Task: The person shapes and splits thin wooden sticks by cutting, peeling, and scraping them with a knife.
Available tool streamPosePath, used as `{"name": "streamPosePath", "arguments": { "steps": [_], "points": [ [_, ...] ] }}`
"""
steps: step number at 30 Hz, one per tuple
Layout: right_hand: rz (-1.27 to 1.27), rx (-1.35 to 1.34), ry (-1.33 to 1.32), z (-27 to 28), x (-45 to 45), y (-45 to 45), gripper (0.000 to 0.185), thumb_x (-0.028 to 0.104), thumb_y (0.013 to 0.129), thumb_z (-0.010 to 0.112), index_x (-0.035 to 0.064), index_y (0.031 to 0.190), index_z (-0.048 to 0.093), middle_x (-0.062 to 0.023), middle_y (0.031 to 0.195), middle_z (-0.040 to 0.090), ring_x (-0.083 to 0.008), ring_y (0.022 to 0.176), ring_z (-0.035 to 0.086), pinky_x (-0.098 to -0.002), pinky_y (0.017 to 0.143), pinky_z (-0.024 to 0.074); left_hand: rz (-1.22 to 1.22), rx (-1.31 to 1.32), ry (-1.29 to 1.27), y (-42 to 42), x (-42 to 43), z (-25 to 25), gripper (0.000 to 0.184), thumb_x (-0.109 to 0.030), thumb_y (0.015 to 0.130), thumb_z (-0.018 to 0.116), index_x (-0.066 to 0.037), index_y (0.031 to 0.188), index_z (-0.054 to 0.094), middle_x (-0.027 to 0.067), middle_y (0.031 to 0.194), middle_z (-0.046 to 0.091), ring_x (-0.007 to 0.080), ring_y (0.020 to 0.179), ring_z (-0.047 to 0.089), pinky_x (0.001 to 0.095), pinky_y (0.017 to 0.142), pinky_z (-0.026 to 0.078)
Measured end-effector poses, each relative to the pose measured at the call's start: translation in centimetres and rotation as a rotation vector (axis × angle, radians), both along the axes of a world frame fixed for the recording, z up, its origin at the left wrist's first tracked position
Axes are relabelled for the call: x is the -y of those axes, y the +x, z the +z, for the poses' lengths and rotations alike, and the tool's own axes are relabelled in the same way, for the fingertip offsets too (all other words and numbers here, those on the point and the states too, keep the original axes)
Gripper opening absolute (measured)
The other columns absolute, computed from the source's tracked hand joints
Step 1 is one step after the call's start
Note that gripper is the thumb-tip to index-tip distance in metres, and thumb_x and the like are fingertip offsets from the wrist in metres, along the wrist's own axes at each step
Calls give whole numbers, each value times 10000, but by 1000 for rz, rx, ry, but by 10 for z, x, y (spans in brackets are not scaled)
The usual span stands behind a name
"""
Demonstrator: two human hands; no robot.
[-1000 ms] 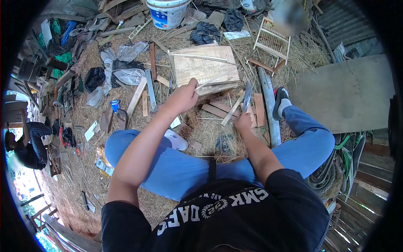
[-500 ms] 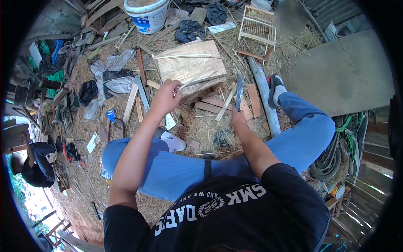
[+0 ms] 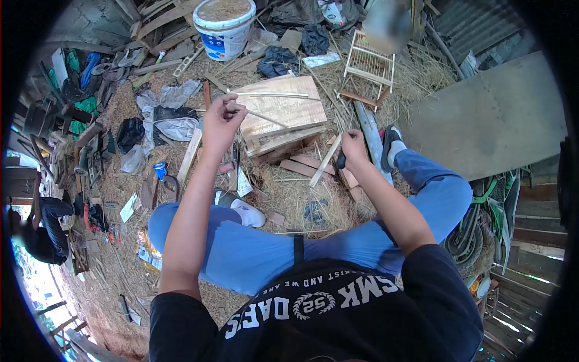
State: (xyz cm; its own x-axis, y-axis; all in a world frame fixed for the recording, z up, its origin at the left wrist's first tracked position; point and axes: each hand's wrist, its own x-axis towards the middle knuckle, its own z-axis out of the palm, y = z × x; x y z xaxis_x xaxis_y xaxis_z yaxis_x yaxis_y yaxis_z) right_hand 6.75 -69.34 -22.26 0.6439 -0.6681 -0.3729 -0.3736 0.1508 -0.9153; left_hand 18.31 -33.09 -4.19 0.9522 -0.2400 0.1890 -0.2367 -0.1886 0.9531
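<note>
My left hand (image 3: 222, 123) is closed in a pinch on a thin wooden stick (image 3: 266, 119), which slants over the top of a wooden block (image 3: 283, 105). Another thin strip (image 3: 274, 95) lies across the far part of the block. To the right of the block, my right hand (image 3: 354, 146) is wrapped around the black handle (image 3: 341, 160) of a knife. Its blade can hardly be made out now. Below this hand, a pale wood piece (image 3: 325, 161) lies among other offcuts on the straw-strewn ground.
A slatted wooden frame (image 3: 370, 60) stands beyond the block, near a white bucket (image 3: 223, 30). A grey beam (image 3: 367, 123) lies by my right foot. A large flat board (image 3: 482, 114) is at right. Another person (image 3: 51, 226) sits at far left.
My left hand has moved up and left with the stick. My right hand has risen and turned, so the knife's broad blade no longer shows. The view has shifted slightly.
</note>
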Motion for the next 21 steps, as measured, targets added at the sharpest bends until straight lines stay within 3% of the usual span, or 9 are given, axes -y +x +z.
{"name": "streamPosePath", "arguments": {
  "steps": [1,4,6,10,14,19,21],
  "points": [
    [-16,40,91,45,-7,-5,358,156,953,665,65,1245,480,-135,1005,592,-217,619,588,-357,489,490,23,-31,-141,2,0,1,330,-8,934,760,27,1236,634,96,1026,754,107,886,691,250,796,554],
    [36,132,113,133,-28,-18,343,108,975,616,99,1274,448,-104,946,565,-185,580,554,-348,498,490,60,-24,-307,1,-1,11,283,11,943,758,35,1192,626,97,1026,743,113,905,690,251,821,558],
    [89,185,138,173,-39,-24,338,56,985,570,127,1286,433,-70,869,548,-148,566,541,-330,483,473,91,34,-317,3,-1,11,273,15,940,761,28,1177,626,93,1020,735,113,912,690,253,829,557],
    [213,343,120,220,-65,-42,346,13,976,551,127,1283,438,-64,884,565,-123,559,529,-293,477,455,135,107,-291,3,-3,16,244,-13,931,785,10,1131,646,68,1005,718,116,925,692,260,846,555],
    [318,445,15,220,-82,-64,352,-18,979,605,110,1267,448,-45,943,556,-72,584,516,-254,454,432,156,180,-213,7,-1,17,218,-53,904,821,1,1066,686,64,968,728,127,892,703,276,825,563],
    [435,451,-113,219,-98,-69,390,-54,990,613,104,1299,434,-57,974,540,-80,571,521,-254,457,436,161,242,-109,7,5,21,222,-73,880,844,8,1029,701,72,942,734,142,869,714,285,815,567],
    [519,441,-128,221,-100,-65,403,-49,989,620,102,1326,458,-47,965,532,-75,571,518,-255,460,434,123,245,-38,8,5,18,224,-41,916,815,5,1075,664,45,968,706,101,880,663,258,809,541]
  ]
}}
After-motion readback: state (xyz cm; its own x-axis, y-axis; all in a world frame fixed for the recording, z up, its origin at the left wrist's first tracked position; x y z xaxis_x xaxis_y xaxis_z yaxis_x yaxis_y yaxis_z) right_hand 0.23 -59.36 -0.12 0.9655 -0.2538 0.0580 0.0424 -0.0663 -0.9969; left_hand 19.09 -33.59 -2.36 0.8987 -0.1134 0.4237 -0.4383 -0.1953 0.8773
